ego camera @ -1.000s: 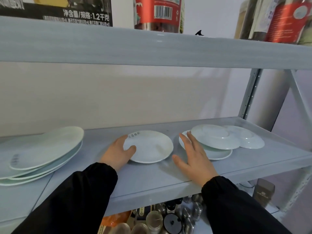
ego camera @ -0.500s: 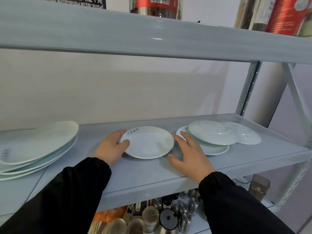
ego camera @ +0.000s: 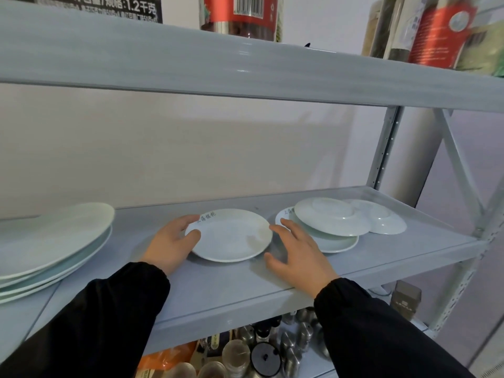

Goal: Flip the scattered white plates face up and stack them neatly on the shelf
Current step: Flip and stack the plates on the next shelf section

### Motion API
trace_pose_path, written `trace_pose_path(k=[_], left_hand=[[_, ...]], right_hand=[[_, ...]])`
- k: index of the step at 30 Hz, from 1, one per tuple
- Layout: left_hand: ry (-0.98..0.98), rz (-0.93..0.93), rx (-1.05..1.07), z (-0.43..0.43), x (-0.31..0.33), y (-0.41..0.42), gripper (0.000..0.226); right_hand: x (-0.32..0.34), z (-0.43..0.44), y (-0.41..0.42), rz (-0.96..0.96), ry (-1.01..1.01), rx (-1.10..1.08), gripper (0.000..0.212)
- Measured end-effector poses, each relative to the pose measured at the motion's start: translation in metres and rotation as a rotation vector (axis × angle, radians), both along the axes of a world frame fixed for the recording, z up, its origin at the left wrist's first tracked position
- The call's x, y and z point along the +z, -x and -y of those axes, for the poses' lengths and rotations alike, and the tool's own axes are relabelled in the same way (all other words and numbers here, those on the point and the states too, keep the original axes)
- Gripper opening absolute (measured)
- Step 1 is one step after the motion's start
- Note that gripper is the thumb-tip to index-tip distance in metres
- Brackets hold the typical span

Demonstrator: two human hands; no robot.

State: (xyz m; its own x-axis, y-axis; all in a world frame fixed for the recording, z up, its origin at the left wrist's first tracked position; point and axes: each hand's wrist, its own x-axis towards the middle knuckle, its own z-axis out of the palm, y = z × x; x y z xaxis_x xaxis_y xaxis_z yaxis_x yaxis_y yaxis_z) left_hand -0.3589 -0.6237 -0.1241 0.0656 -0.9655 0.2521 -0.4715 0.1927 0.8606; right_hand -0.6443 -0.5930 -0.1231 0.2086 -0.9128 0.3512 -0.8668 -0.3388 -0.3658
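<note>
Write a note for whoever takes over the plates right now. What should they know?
Left hand grips the middle plate by its left rim; right hand is open at its right rim.
The middle plate lies face up on the shelf. To its right, a face-up plate has a face-down plate on top, overlapping a second face-down plate. Bigger plates are stacked far left.
Done: two small plates face up.
Left: flip the two face-down ones, then stack all four.

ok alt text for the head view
Left hand grips the rim of a face-up white plate on a shelf, open right hand at its other edge. Three overlapping plates lie to the right, two upside down; a stack sits far left.
</note>
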Motion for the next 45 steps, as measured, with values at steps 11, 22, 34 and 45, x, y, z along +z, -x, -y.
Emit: trace_pose_path(k=[11, 22, 34, 45], left_hand=[[0.010, 0.059, 0.027, 0.000, 0.003, 0.005, 0.048], [0.017, 0.040, 0.095, 0.003, 0.005, 0.002, 0.045], [0.056, 0.012, 0.149, 0.004, 0.004, 0.000, 0.046], [0.039, 0.032, 0.173, 0.006, 0.002, -0.004, 0.048]], right_hand=[[0.034, 0.053, 0.054, -0.232, 0.026, -0.295, 0.062], [0.031, 0.068, 0.078, -0.453, -0.182, -0.509, 0.059], [0.081, 0.046, 0.040, 0.340, 0.464, -0.262, 0.047], [0.038, 0.034, -0.040, 1.209, -0.048, -0.053, 0.054]])
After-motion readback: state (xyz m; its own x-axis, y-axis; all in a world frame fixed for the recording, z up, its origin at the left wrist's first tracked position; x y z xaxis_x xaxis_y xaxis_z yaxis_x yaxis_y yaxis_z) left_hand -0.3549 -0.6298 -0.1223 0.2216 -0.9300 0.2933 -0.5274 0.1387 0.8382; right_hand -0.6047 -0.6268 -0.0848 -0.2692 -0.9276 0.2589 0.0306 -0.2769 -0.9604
